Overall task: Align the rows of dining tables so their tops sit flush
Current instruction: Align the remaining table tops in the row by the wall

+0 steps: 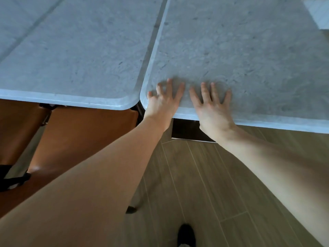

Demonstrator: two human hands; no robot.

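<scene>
Hands: left, right flat on right tabletop | grip released | writing: nil

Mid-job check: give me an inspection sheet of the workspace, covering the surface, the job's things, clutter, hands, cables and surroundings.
Surface: grey stone-look tops, bare where visible.
Job's things: left table and right table sit side by side with a narrow seam between them; their near edges are not flush, the right table's edge lies nearer the person.
Clutter: a white object at the far right corner of the right table, cut off by the frame.
Hands: left hand and right hand both lie flat, fingers spread, on the right table's near edge.
Cables: nothing seen.
Surroundings: brown chair seats under the left table, wood-look plank floor, a dark shoe below.
</scene>
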